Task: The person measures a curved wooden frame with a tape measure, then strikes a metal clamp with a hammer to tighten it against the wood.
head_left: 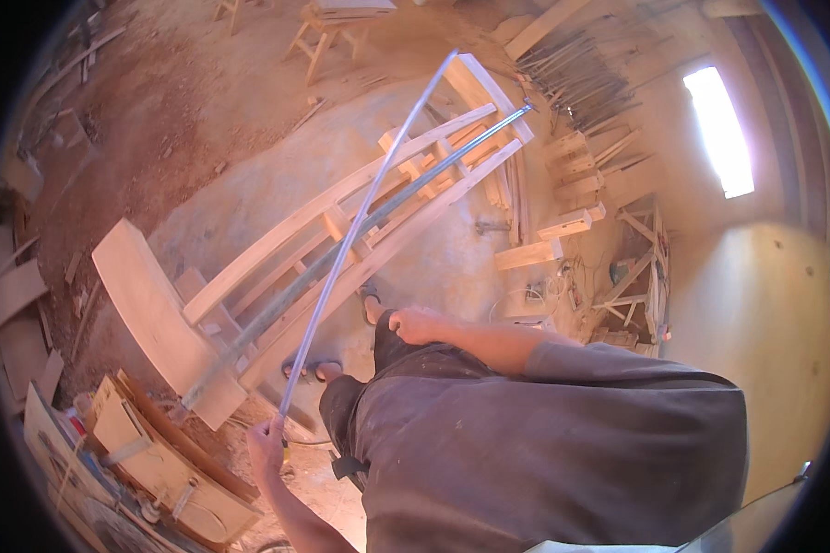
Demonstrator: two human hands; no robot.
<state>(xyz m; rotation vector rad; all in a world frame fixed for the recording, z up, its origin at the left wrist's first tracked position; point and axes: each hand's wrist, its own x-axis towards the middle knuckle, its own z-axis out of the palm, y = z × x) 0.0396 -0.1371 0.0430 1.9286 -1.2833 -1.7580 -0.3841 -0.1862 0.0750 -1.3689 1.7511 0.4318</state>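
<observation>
1. White glare burns out the opening [721,134] beyond the floor's [249,175] right edge
2. Warm, hazy light spreads over the floor, dimmer toward its left edge
3. Fisheye distortion bows the wooden frame [327,195]; black rings the view
4. Sticks [583,81] at the floor's far right corner look soft, perhaps from haze

Left hand [266,444] holds measuring tape [351,240] across a wooden frame [413,229].

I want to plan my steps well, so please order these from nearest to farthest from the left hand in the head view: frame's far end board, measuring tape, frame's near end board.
1. Measuring tape: in the left hand.
2. Near end board: just beyond, toward the left.
3. Far end board: upper right.
</observation>
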